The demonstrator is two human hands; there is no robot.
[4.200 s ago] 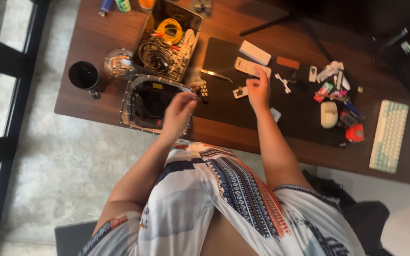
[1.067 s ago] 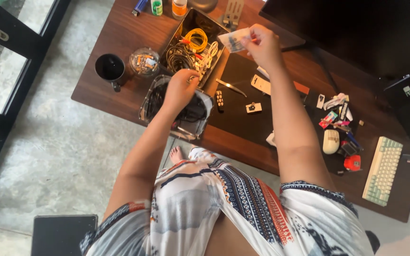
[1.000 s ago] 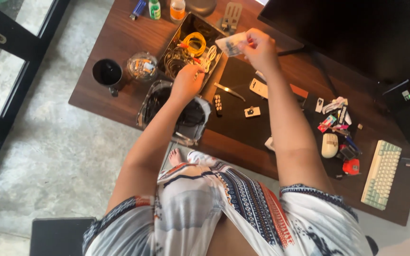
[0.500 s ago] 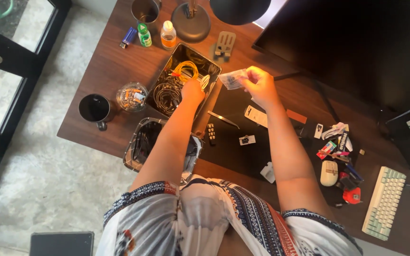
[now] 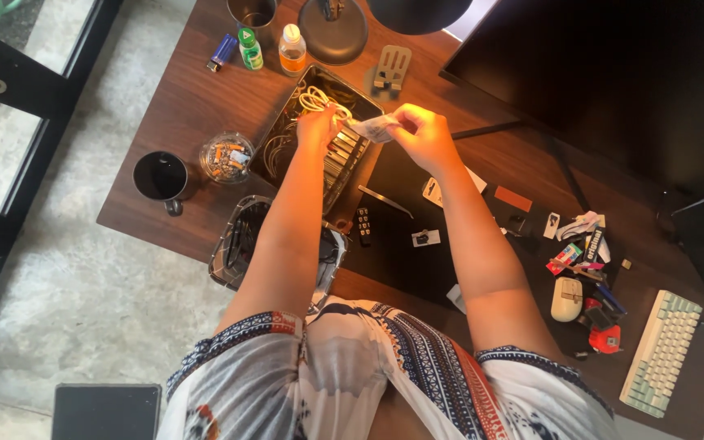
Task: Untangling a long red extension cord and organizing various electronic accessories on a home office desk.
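— Right, both hands meet above the tin (image 5: 366,96) of cables at the back of the desk (image 5: 197,98). What's the right hand (image 5: 420,135) got?

— A small clear packet (image 5: 374,128), pinched at one end between thumb and fingertips, held up over the tin's right rim, likely so both hands can work on it.

— And the left hand (image 5: 318,128)?

— It's over the tin, fingers closed on a white cable (image 5: 317,98) that loops up out of the tangle. Its fingertips come close to the packet's other end; whether they touch it, I can't tell.

— Arm poses?

— Both forearms stretch forward from the body, nearly parallel, wrists turned inward so the hands face each other. The left arm passes over the basket (image 5: 235,248) at the desk's near edge; the right crosses the black mat (image 5: 417,269).
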